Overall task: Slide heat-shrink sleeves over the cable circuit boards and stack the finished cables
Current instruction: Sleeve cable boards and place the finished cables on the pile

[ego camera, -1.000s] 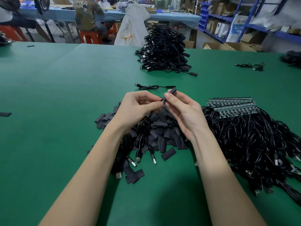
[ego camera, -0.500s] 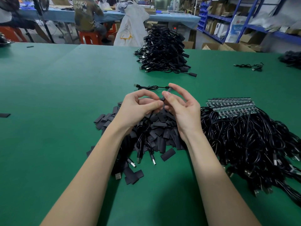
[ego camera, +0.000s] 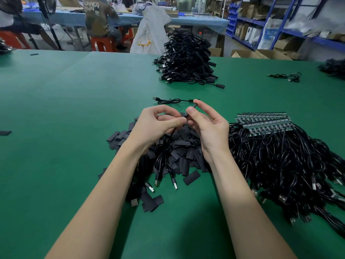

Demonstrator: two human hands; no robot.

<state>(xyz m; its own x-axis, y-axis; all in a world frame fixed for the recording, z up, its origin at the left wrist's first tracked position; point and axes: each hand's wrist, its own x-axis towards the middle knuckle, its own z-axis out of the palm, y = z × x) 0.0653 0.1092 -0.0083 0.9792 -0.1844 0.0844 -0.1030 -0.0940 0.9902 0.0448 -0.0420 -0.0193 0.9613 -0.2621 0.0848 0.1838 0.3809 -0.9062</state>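
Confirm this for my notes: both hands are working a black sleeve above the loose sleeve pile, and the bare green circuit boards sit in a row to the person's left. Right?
Not quite. The head view shows the row of green circuit boards to the person's right, atop the unfinished cable heap. The rest stands: the left hand and right hand work a black sleeve above the sleeve pile.

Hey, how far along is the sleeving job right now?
Done: a tall stack of finished cables at the table's far side, plus one single cable nearer. In hand: left hand and right hand pinch a sleeve onto one cable. Left: the big unsleeved cable pile with bare boards.
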